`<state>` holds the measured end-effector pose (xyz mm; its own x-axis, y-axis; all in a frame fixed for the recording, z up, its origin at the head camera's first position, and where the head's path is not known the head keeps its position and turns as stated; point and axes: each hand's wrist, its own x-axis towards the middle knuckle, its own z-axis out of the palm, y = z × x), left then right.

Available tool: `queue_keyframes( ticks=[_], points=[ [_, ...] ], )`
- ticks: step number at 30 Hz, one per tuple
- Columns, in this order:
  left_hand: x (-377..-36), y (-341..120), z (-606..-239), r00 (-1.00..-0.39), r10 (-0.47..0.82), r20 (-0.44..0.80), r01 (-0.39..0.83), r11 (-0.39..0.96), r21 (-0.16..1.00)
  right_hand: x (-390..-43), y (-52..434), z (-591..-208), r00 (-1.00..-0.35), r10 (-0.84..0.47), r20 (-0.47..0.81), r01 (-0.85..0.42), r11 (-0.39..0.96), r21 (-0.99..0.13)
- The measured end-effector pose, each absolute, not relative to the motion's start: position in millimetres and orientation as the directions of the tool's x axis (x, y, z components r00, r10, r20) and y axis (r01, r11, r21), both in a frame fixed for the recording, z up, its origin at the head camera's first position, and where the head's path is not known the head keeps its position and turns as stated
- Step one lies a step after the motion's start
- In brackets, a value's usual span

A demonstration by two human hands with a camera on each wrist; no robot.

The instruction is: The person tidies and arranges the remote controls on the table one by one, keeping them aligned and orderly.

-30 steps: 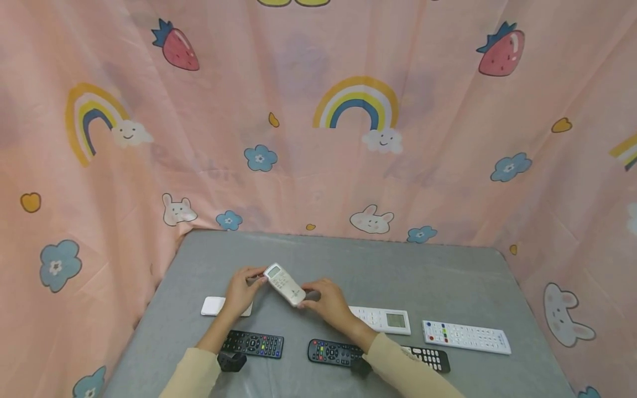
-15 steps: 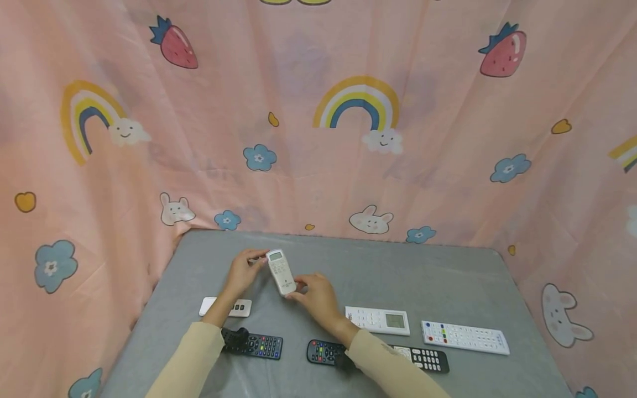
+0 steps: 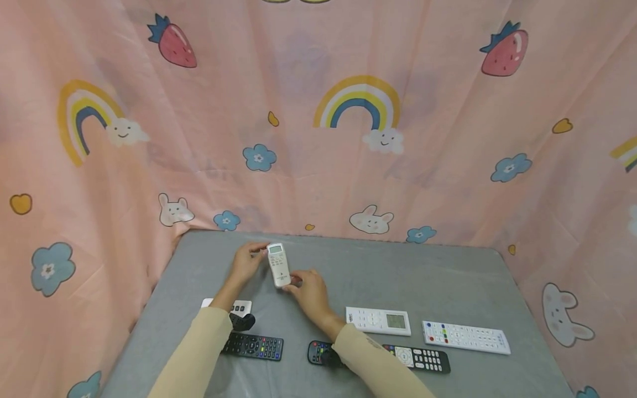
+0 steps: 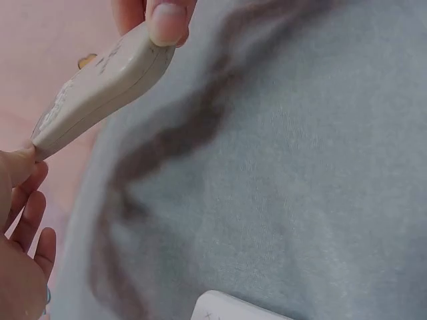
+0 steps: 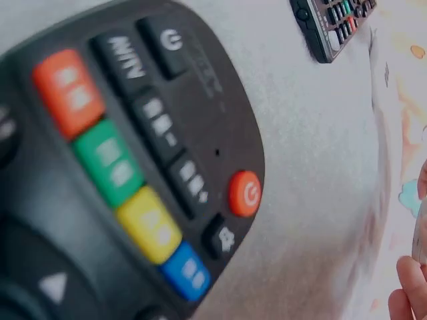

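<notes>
At the far left of the head view the pink printed curtain (image 3: 99,182) hangs down beside the grey table (image 3: 448,276), whose left part carries a small white remote (image 3: 241,305), partly hidden by the left forearm, and below it a black remote (image 3: 254,346) with coloured keys. Just right of these, in the centre-left of the frame, the left hand (image 3: 245,264) pinches the top end of the white air-conditioner remote (image 3: 278,265), its fingers curled against that end by the little display; the left wrist view shows the same remote (image 4: 100,80) held clear of the cloth, with fingertips on both of its ends. The remote stands nearly upright in the picture, display end toward the curtain, above the middle-left part of the table. Its lower end is grasped by the right hand (image 3: 309,292), whose fingers are bent around it. Below the right sleeve lies a second black remote (image 3: 417,358), seen very close in the right wrist view with red, green, yellow and blue keys (image 5: 127,173). Further right rest a white remote with a display (image 3: 378,320) and, near the lower right, a long white remote (image 3: 465,336) with coloured buttons.
</notes>
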<state>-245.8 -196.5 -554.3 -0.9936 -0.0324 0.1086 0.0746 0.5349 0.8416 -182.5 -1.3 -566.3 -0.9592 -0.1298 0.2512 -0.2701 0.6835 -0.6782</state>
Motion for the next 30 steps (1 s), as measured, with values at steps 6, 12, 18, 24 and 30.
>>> queue_keyframes(
  ticks=[6,12,18,24,30],
  points=[
    [-254,-196,-564,-0.994,-0.023,0.104,0.077,0.517,0.853,-185,-8,-572,-0.96,-0.132,0.247,-0.264,0.724,-0.637],
    [-260,-198,-571,-0.997,-0.03,0.07,0.044,0.518,0.854,-188,-13,-580,-0.963,-0.097,0.25,-0.241,0.72,-0.65],
    [-263,-199,-576,-0.999,-0.028,0.043,0.021,0.537,0.844,-188,-18,-586,-0.953,-0.068,0.296,-0.25,0.731,-0.635],
    [-265,-194,-579,-0.999,-0.029,0.038,0.017,0.523,0.852,-185,-27,-587,-0.942,-0.054,0.331,-0.248,0.777,-0.579],
    [-266,-190,-581,-0.998,-0.05,0.04,0.008,0.525,0.851,-184,-33,-587,-0.961,-0.007,0.277,-0.178,0.782,-0.597]
  ],
)
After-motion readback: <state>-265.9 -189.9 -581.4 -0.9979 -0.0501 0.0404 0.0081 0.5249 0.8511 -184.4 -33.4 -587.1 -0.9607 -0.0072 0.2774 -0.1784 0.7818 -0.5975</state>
